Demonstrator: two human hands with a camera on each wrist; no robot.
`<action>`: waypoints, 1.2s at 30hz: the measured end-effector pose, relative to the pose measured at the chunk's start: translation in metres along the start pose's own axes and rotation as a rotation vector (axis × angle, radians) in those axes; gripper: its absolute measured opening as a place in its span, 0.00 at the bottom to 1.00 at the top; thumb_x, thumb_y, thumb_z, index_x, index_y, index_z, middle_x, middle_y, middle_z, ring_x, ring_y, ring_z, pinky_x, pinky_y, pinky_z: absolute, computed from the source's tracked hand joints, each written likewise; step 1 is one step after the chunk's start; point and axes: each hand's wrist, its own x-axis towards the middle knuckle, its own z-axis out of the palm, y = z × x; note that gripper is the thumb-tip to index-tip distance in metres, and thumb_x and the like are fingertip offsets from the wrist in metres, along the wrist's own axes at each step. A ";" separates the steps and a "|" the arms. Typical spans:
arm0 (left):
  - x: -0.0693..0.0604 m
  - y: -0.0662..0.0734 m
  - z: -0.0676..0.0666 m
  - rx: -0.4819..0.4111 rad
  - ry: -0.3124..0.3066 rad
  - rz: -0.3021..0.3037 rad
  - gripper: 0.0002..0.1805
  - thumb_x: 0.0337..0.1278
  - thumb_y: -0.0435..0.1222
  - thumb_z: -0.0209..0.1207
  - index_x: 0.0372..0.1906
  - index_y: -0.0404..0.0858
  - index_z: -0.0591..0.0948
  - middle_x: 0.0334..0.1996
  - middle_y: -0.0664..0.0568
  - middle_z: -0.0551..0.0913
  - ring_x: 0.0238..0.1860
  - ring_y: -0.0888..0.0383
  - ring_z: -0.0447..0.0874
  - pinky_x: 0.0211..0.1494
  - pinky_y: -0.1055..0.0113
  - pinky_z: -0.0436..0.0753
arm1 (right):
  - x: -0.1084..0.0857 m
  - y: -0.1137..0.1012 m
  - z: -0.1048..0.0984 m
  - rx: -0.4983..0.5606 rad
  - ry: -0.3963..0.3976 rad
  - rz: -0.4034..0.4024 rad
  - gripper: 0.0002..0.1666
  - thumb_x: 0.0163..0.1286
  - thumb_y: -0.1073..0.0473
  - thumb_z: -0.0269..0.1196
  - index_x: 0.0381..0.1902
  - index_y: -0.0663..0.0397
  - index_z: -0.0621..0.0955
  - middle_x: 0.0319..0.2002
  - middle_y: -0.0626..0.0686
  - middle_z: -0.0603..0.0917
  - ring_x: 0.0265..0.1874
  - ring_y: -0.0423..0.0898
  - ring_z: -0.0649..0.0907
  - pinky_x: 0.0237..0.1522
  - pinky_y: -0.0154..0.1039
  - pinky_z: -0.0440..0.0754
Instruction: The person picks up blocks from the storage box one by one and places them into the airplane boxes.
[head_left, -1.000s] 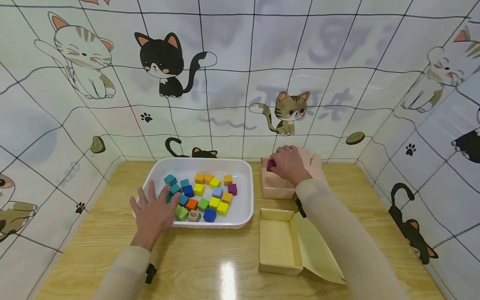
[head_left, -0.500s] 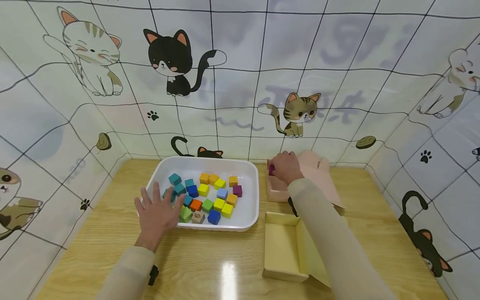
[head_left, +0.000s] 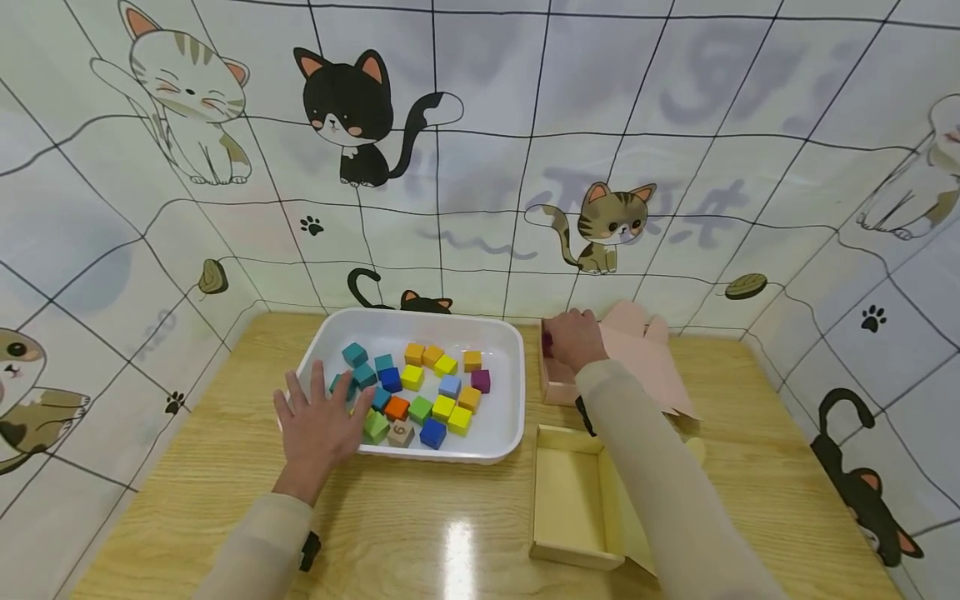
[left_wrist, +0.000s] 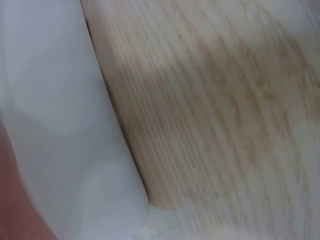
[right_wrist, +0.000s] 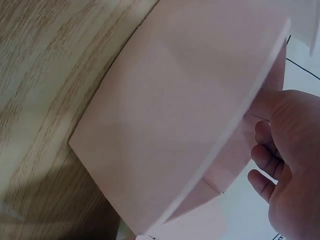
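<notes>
In the head view my right hand (head_left: 577, 340) reaches into the pink box (head_left: 558, 393) at the back right. A sliver of a purple cube (head_left: 547, 340) shows at its fingertips, pinched inside the box by the left wall. In the right wrist view the tips of my right hand (right_wrist: 295, 145) are hidden behind the wall of the pink box (right_wrist: 165, 95). My left hand (head_left: 322, 433) lies with fingers spread over the front-left rim of the white tray (head_left: 502, 433). Coloured cubes lie in that tray, including another purple cube (head_left: 481, 381) and a wooden cube (head_left: 401, 433) marked 6.
A yellow box (head_left: 570, 500) stands open in front of the pink one, its lid partly under my right forearm. The pink lid (head_left: 645, 358) folds out to the right. A cat-patterned wall covering (head_left: 480, 150) borders the wooden table (head_left: 405, 533).
My right hand has lowered the purple cube into the pink box, at its left side. The left hand stays at the tray. The head view has shifted slightly.
</notes>
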 end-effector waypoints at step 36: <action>-0.003 0.002 -0.003 -0.055 -0.012 -0.009 0.46 0.66 0.68 0.27 0.75 0.40 0.57 0.75 0.25 0.35 0.74 0.25 0.30 0.72 0.30 0.30 | -0.041 -0.052 -0.052 0.070 0.105 -0.216 0.23 0.64 0.44 0.66 0.56 0.41 0.82 0.52 0.49 0.84 0.54 0.51 0.78 0.64 0.51 0.71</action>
